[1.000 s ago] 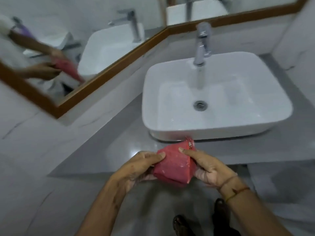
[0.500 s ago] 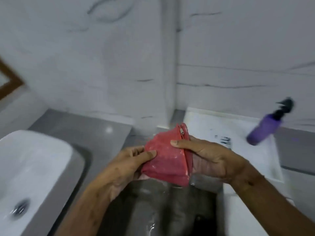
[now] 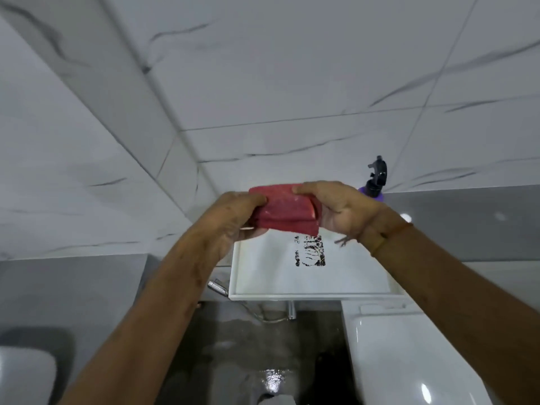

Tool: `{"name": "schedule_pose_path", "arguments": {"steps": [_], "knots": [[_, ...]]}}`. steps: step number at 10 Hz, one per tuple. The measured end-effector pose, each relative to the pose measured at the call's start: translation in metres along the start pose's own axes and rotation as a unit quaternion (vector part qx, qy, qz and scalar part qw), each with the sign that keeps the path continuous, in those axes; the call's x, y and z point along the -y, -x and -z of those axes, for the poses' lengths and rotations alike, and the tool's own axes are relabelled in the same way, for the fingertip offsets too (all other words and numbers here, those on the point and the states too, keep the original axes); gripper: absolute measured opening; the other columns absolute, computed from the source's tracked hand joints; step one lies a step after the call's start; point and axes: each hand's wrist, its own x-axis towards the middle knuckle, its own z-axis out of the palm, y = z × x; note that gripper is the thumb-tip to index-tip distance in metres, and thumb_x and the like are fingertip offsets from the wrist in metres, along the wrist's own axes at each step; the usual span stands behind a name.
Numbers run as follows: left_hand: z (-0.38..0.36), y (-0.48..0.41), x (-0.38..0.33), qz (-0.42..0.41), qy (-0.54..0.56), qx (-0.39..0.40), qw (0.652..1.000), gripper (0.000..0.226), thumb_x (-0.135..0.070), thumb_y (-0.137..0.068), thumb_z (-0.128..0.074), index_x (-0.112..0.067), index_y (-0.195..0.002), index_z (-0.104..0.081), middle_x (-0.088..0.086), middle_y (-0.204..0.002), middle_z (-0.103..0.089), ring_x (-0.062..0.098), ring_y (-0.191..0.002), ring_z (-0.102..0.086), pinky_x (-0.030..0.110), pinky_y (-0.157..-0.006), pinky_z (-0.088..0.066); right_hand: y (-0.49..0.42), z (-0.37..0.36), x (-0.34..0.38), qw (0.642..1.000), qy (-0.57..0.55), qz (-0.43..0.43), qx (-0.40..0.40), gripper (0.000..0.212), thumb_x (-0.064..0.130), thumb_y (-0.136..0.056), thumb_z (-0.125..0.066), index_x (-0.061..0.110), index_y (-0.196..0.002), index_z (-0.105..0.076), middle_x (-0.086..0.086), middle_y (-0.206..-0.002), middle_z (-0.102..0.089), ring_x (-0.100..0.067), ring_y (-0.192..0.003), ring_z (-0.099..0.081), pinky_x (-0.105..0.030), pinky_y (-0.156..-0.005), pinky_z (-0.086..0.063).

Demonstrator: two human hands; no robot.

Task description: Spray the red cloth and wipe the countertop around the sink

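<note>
Both hands, left hand (image 3: 233, 220) and right hand (image 3: 336, 211), pinch the folded cloth (image 3: 285, 213) by its ends above the shelf's (image 3: 350, 276) back edge, beside the bottle (image 3: 375, 182); soft, light, probably best held folded.

The black marking on the white ledge (image 3: 336, 276) is illegible.

Grey ledge (image 3: 467, 223) ahead of me, spray bottle (image 3: 375, 182) upright on it. White tray (image 3: 350, 276) below, black print on it.
</note>
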Motion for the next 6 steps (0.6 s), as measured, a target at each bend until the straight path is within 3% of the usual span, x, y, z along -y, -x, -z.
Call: {"name": "schedule_pose_path", "arguments": {"steps": [1, 2, 3, 4, 5, 6], "knots": [[0.005, -0.020, 0.011, -0.034, -0.001, -0.027, 0.999, 0.011, -0.013, -0.089, -0.055, -0.015, -0.082, -0.063, 0.001, -0.071, -0.062, 0.007, -0.047, -0.063, 0.018, -0.043, -0.053, -0.026, -0.003, -0.008, 0.998, 0.011, 0.052, -0.028, 0.039, 0.005, -0.087, -0.061, -0.004, -0.124, -0.054, -0.017, -0.103, -0.065, -0.025, -0.079, -0.062, -0.049, -0.094, -0.051], [0.001, -0.047, 0.061, 0.034, -0.029, -0.050, 0.998, 0.018, -0.012, -0.090, -0.057, -0.011, -0.108, -0.057, 0.002, -0.079, -0.063, 0.011, -0.057, -0.062, 0.021, -0.040, -0.053, -0.054, 0.005, -0.051, 0.996, 0.056, 0.015, -0.065, 0.054, 0.003, -0.086, -0.063, -0.003, -0.135, -0.040, -0.026, -0.129, -0.057, -0.032, -0.099, -0.062, -0.052, -0.098, -0.048], [-0.004, -0.062, 0.123, 0.126, -0.074, -0.047, 0.988, 0.033, -0.010, -0.088, -0.062, -0.004, -0.118, -0.051, 0.015, -0.100, -0.065, 0.020, -0.067, -0.064, 0.029, -0.051, -0.059, -0.071, 0.016, -0.107, 0.982, 0.145, -0.028, -0.115, 0.063, 0.005, -0.080, -0.070, 0.002, -0.133, -0.037, -0.024, -0.136, -0.050, -0.038, -0.118, -0.054, -0.049, -0.103, -0.046], [-0.001, -0.072, 0.152, 0.122, -0.122, -0.089, 0.981, 0.033, -0.015, -0.084, -0.066, -0.008, -0.114, -0.052, 0.018, -0.112, -0.065, 0.028, -0.084, -0.067, 0.042, -0.079, -0.060, -0.079, 0.017, -0.131, 0.941, 0.290, 0.013, -0.173, 0.058, 0.013, -0.078, -0.073, 0.004, -0.127, -0.043, -0.017, -0.122, -0.059, -0.030, -0.104, -0.059, -0.036, -0.093, -0.051], [0.001, -0.075, 0.151, 0.067, -0.229, -0.084, 0.968, 0.041, -0.024, -0.080, -0.066, -0.012, -0.117, -0.052, 0.014, -0.113, -0.065, 0.029, -0.095, -0.065, 0.038, -0.088, -0.055, -0.082, 0.009, -0.133, 0.869, 0.451, 0.050, -0.198, 0.056, 0.020, -0.080, -0.069, 0.002, -0.126, -0.043, -0.021, -0.128, -0.049, -0.035, -0.119, -0.047, -0.041, -0.100, -0.042], [0.009, -0.069, 0.139, -0.008, -0.364, -0.108, 0.925, 0.036, -0.027, -0.086, -0.056, -0.011, -0.118, -0.054, 0.012, -0.114, -0.064, 0.026, -0.092, -0.061, 0.033, -0.078, -0.048, -0.073, -0.001, -0.132, 0.799, 0.551, 0.104, -0.217, 0.050, 0.025, -0.086, -0.060, 0.003, -0.127, -0.040, -0.021, -0.129, -0.044, -0.033, -0.120, -0.039, -0.038, -0.099, -0.037]]}}
